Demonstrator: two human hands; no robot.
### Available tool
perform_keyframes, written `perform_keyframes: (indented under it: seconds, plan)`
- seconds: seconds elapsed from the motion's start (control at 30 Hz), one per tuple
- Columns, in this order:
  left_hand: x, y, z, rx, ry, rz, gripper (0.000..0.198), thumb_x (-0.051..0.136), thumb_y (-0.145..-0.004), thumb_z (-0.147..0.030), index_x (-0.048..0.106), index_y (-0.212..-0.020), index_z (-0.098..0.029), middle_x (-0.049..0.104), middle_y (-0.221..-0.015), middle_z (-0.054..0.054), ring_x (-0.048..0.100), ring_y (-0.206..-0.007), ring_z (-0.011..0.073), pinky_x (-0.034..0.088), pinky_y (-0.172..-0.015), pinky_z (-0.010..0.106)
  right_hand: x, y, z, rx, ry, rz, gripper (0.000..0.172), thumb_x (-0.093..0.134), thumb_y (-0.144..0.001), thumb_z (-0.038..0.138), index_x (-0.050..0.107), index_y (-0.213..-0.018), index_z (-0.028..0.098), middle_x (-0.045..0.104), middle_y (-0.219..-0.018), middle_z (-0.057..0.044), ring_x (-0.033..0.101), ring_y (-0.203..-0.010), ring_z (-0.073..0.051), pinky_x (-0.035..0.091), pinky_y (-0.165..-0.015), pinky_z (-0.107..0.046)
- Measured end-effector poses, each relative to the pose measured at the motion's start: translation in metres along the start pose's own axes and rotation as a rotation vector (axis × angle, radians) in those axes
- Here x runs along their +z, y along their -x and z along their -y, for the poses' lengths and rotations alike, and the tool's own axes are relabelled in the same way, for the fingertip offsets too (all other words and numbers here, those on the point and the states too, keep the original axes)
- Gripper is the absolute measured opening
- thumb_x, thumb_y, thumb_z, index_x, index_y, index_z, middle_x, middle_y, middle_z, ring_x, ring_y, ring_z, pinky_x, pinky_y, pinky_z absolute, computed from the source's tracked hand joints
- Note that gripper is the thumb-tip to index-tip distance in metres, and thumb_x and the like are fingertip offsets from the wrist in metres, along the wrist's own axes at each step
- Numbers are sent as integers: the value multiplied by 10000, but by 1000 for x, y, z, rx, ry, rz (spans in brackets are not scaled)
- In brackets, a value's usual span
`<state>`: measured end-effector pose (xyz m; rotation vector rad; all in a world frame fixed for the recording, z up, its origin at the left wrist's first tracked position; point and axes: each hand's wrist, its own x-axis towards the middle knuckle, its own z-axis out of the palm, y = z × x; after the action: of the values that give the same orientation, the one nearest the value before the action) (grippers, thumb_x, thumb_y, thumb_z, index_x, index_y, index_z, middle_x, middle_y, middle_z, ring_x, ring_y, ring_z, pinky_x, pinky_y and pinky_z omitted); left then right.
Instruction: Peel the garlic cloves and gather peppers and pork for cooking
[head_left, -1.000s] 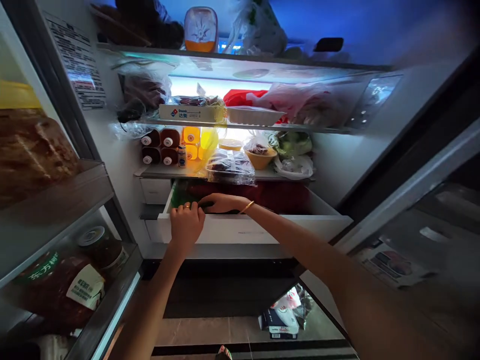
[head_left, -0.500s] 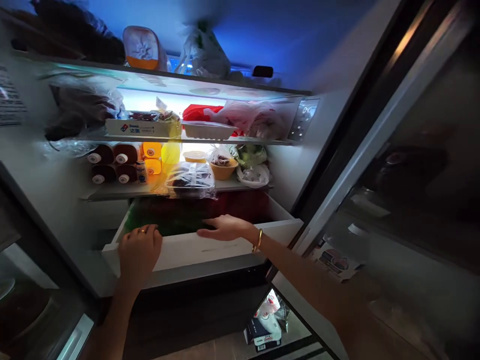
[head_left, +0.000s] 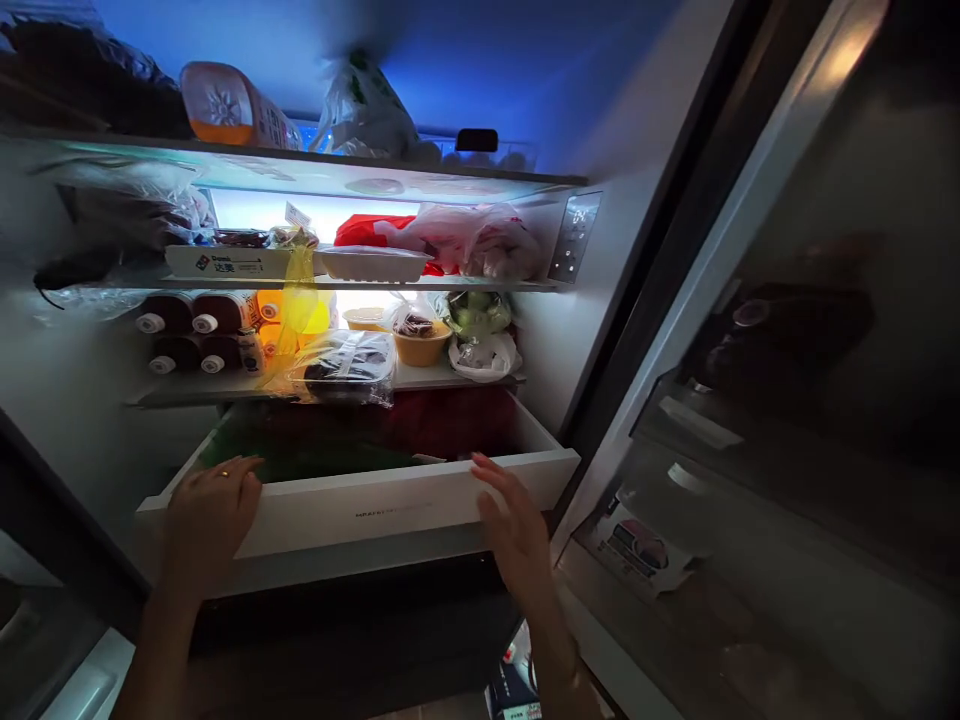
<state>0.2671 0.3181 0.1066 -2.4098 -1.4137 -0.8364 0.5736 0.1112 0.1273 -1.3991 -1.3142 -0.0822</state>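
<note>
I face an open fridge with a white drawer (head_left: 375, 510) pulled out below the lowest shelf. My left hand (head_left: 206, 515) rests on the drawer's front left edge, fingers curled over the rim, a ring on one finger. My right hand (head_left: 514, 525) is held flat against the drawer's front at its right end, fingers stretched out and holding nothing. Inside the drawer lie green leafy things (head_left: 300, 455) and something dark red (head_left: 450, 420), dimly lit.
The shelf above carries dark bottles (head_left: 180, 335) lying on their sides, yellow bottles (head_left: 300, 315), a wrapped tray (head_left: 349, 365), a yellow bowl (head_left: 420, 345) and bagged greens (head_left: 476, 315). Higher shelves hold a flat box (head_left: 225, 263), a white tray and bags. The open right door (head_left: 787, 400) stands close by.
My right hand came out of the drawer and moved to its front right end. The left hand slid along the front edge. The view swung to the right.
</note>
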Motion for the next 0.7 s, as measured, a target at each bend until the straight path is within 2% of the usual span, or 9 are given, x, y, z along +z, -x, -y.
perform_keyframes:
  seconds: [0.1, 0.23, 0.33, 0.4, 0.47, 0.57, 0.63, 0.67, 0.7]
  plan:
    - [2, 0, 3, -40, 32, 13, 440, 300, -934, -290, 658, -1149, -152, 723, -1167, 107, 641, -1132, 285, 421, -1014, 436, -3, 38, -39, 69, 64, -146, 336, 494, -970, 338, 578, -1293, 299, 550, -1440, -88, 482, -1374, -268, 396, -1137, -548]
    - [1, -1, 4, -236, 134, 35, 411, 292, -974, -373, 634, -1110, -189, 731, -1087, 93, 673, -995, 286, 471, -873, 403, 14, 59, -64, 98, 123, -57, 494, 494, -967, 297, 426, -1455, 330, 335, -1601, -63, 297, -1491, -272, 318, -1183, -572]
    - [-2, -4, 3, -341, 140, 66, 433, 265, -990, -402, 638, -1066, -195, 727, -1059, 98, 667, -956, 291, 462, -790, 382, 23, 60, -64, 110, 156, 30, 568, 500, -957, 281, 353, -1500, 357, 101, -1672, -19, 144, -1532, -291, 253, -1205, -581]
    - [-2, -7, 3, -365, 132, 64, 424, 292, -980, -419, 646, -1054, -198, 734, -1007, 92, 662, -920, 291, 458, -780, 382, 22, 59, -62, 111, 168, 59, 584, 523, -941, 286, 362, -1497, 357, 24, -1678, -6, 86, -1537, -314, 223, -1204, -606]
    - [-3, -8, 2, -371, 179, 19, 410, 328, -960, -441, 661, -1034, -212, 741, -961, 75, 662, -898, 286, 472, -804, 396, 20, 59, -59, 111, 145, 38, 515, 544, -926, 300, 468, -1434, 337, 91, -1673, -28, 140, -1530, -333, 242, -1190, -624]
    - [-5, 7, -17, -300, 418, -168, 362, 424, -907, -480, 662, -946, -211, 733, -1056, 87, 649, -1058, 290, 484, -953, 443, 21, 64, -53, 133, 12, -41, 251, 577, -904, 342, 668, -1133, 295, 534, -1433, -105, 490, -1354, -324, 428, -1093, -569]
    - [-6, 33, -49, -206, 551, -291, 288, 528, -851, -493, 645, -888, -232, 704, -1166, 89, 581, -1217, 308, 425, -1078, 499, 29, 72, -47, 139, -145, 8, 136, 604, -881, 390, 680, -942, 294, 712, -1046, -85, 682, -1024, -278, 576, -889, -456]
    - [-6, 49, -69, -166, 607, -317, 238, 584, -822, -486, 643, -858, -259, 711, -1150, 70, 587, -1210, 308, 429, -1083, 517, 35, 75, -43, 130, -231, 73, 134, 625, -860, 418, 674, -886, 296, 716, -894, -61, 703, -865, -254, 601, -767, -403]
    - [-5, 67, -91, -154, 692, -270, 192, 627, -811, -466, 647, -877, -287, 705, -1177, 52, 597, -1199, 302, 445, -1074, 524, 40, 79, -38, 117, -312, 149, 148, 647, -836, 444, 670, -842, 298, 704, -796, -43, 696, -749, -236, 597, -665, -366]
